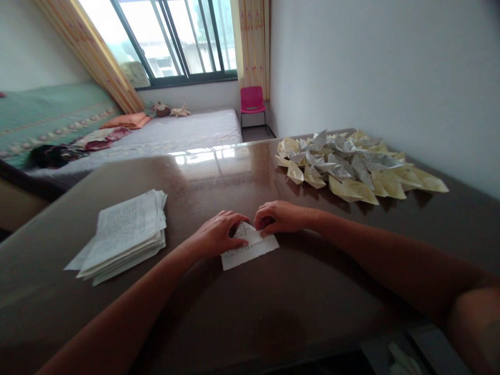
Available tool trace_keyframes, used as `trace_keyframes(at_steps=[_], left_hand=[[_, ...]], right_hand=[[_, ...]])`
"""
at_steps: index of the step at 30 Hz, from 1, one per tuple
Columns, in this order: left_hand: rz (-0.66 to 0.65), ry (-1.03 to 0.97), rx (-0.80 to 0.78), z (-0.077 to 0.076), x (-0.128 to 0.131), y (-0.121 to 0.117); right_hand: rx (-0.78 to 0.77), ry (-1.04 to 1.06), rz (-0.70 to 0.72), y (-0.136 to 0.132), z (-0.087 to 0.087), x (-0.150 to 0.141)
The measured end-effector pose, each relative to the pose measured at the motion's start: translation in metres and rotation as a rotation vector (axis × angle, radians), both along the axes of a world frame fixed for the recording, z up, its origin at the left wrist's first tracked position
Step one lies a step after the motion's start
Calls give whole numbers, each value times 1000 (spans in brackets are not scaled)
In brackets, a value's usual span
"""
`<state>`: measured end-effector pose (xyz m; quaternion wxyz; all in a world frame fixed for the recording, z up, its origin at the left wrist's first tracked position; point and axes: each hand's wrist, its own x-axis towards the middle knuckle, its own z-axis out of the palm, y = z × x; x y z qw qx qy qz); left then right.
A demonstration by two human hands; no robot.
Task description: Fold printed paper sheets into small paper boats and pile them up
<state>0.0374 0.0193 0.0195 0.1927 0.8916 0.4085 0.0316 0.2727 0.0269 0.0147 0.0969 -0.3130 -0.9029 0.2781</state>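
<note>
A sheet of paper [250, 253] with writing on it lies on the brown table, its upper part folded to a point and a flat strip along its near edge. My left hand [219, 233] grips the left side of the fold, thumb on top and fingers curved over the far edge. On the right side, my right hand [279, 216] pinches the folded paper, its fingers curled in. Parts of the sheet are hidden under both hands.
To the left lies a stack of written paper sheets [125, 229]. Many folded paper boats [339, 166], cream and white, crowd the table's far right by the wall. Past the glossy table [187, 323] are a bed [187, 127] and a pink chair [252, 100].
</note>
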Motion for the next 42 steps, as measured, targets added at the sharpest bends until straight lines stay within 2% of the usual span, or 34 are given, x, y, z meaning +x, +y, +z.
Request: trace_keyframes(at_steps=[3, 5, 7, 9, 12, 14, 16, 17, 19, 21, 23, 24, 26, 29, 35, 38, 42], left_hand=[[58, -50, -96, 1, 1, -2], [110, -163, -149, 1, 1, -2], [187, -373, -257, 0, 0, 0], [295, -639, -393, -3, 0, 1], [381, -950, -562, -8, 3, 1], [363, -1037, -636, -12, 8, 0], [348, -1013, -593, -15, 10, 0], [360, -970, -491, -16, 11, 0], [389, -837, -142, -16, 8, 0], [350, -652, 265, -13, 4, -1], [198, -421, 538, -10, 0, -3], [100, -301, 602, -9, -2, -4], [-61, -102, 623, -8, -2, -6], [-168, 42, 538, -9, 0, -7], [-159, 93, 446, -6, -1, -8], [-101, 40, 399, -7, -5, -5], [79, -112, 268, -15, -9, 7]], right_hand=[[-97, 84, -60, 2, -4, 1], [-169, 218, -204, 4, -6, 0], [-248, 411, -391, 5, -7, -3], [-358, 597, -500, 3, -8, -8], [-487, 714, -447, -4, -12, -19], [-423, 668, -389, -9, -16, -25], [-236, 574, -410, -12, -17, -26], [-110, 518, -445, -13, -16, -25], [168, 366, -501, -14, -12, -19], [436, 163, -500, -14, -6, -14], [635, -45, -436, -15, -1, -11], [698, -127, -389, -16, 0, -11], [765, -235, -285, -16, 0, -12], [750, -304, -135, -13, -4, -13], [521, -215, -16, -2, -3, 6], [321, -65, -39, 5, -2, 15], [27, 112, -222, 16, -8, 19]])
